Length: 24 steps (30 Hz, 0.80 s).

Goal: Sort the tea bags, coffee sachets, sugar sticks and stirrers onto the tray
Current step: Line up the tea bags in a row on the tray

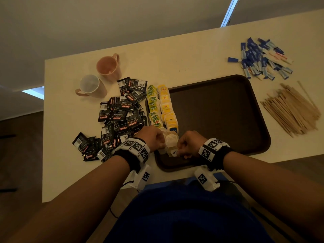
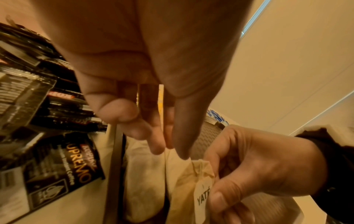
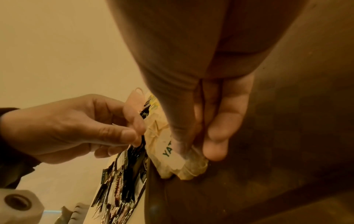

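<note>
I see two mugs on the table [image 1: 175,55]: a pink mug [image 1: 109,67] and, just beside it, a pale mug [image 1: 91,86], perhaps white inside; both stand upright.

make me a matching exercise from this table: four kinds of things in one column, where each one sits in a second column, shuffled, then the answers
Things
1. coffee sachets
2. sugar sticks
3. stirrers
4. tea bags

Places
A. in two rows along the left edge of the tray
B. in a loose pile on the table, left of the tray
C. in a heap on the table beyond the tray's far right corner
D. in a bundle on the table, right of the tray

Pairs: 1-B, 2-C, 3-D, 4-A
</note>
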### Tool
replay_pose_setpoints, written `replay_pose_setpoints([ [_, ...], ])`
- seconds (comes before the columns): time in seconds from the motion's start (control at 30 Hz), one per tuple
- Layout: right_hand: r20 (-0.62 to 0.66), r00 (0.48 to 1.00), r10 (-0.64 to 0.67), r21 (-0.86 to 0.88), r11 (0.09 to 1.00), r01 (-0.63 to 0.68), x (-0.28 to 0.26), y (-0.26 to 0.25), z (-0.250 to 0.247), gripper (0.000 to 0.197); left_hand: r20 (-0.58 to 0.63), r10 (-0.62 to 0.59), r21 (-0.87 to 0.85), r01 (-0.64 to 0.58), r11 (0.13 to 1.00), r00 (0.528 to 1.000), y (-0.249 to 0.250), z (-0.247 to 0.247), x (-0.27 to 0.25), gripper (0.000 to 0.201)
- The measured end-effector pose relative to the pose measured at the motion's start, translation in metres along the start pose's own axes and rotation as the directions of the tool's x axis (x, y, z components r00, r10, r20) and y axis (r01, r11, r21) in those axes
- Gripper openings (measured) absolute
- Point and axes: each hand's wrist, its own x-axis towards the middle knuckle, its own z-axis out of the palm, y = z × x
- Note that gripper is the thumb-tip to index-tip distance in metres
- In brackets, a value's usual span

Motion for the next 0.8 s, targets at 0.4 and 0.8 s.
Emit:
replay_pose_setpoints([
  [0.4, 0.043, 0.998, -0.043, -0.01, 0.999, 0.043, 0.01, -0.016, 0.0, 0.015, 0.015, -0.005, 0.106, 0.004, 0.994, 1.0, -0.008, 0.009, 0.001, 0.021],
  [0.8, -0.089, 0.994, 0.07, -0.117, 0.99, -0.08, 0.014, -0.007, -0.003, 0.018, -0.048, -0.035, 0.07, 0.039, 0.997, 0.998, -0.012, 0.008, 0.011, 0.023],
])
